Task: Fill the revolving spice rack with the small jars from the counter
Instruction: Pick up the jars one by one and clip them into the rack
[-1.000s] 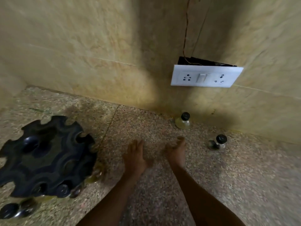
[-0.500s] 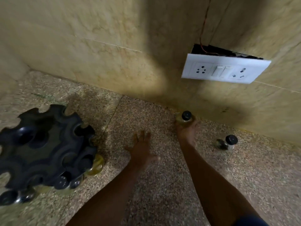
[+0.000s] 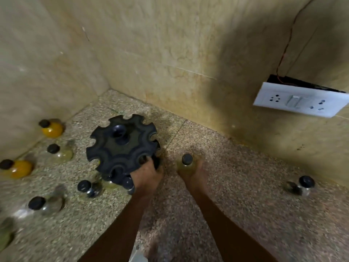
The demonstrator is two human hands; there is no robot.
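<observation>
The black revolving spice rack (image 3: 120, 146) stands on the speckled counter near the corner. My left hand (image 3: 148, 173) grips its near right edge. My right hand (image 3: 194, 173) is closed around a small jar with a black cap (image 3: 187, 161) and yellowish contents, held just right of the rack. A black-capped jar (image 3: 127, 183) sits low in the rack beside my left wrist. Several loose jars stand on the counter at the left, among them two orange ones (image 3: 52, 128) (image 3: 18, 168) and a clear one (image 3: 60, 152). One more jar (image 3: 302, 185) stands far right.
Tiled walls meet in a corner behind the rack. A white switch and socket plate (image 3: 300, 100) hangs loose from the right wall, with a thin wire above it. The counter (image 3: 245, 186) stretches bare between my right hand and the far-right jar.
My right hand closed on the jar by the wall and carried it left toward the rack. My left hand moved from the counter onto the rack's edge. The view swung left.
</observation>
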